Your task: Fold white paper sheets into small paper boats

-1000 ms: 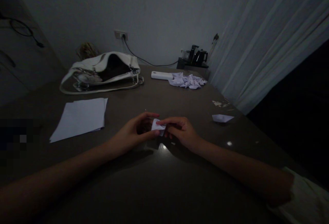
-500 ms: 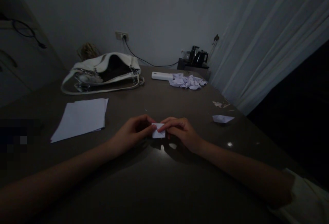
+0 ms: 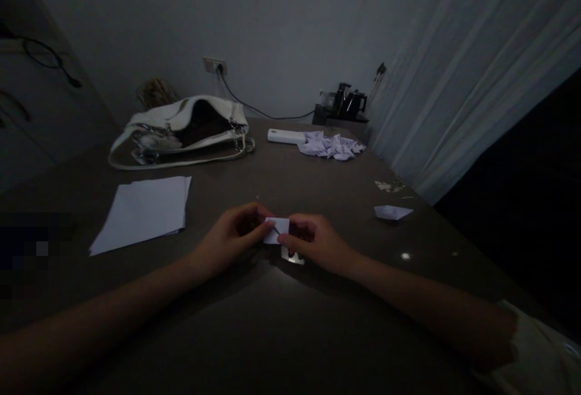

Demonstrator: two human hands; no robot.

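Since half a second ago, both hands have drawn slightly toward the body and the right thumb has slid down over the lower corner of the small folded paper (image 3: 278, 230). That white piece sits just above the dark table (image 3: 281, 322), pinched between the two hands at the centre of the view. The left hand (image 3: 231, 239) closes its fingertips narrowly on the paper's left edge; the right hand (image 3: 318, 242) curls around its right side, thumb and forefinger gripping it.

At 10 o'clock from the hands lies a stack of white sheets (image 3: 145, 210), well apart. Farther off at 11 o'clock a white handbag (image 3: 181, 132) lies open on its side. At 1 o'clock sits a heap of folded paper pieces (image 3: 331, 146), touching a flat white device (image 3: 285, 136). At 3 o'clock rests one folded paper shape (image 3: 391, 212) near the table's edge.

Behind the table, a cable runs from a wall socket (image 3: 214, 66) (the room is very dim), and pale curtains (image 3: 467, 80) hang on the right.
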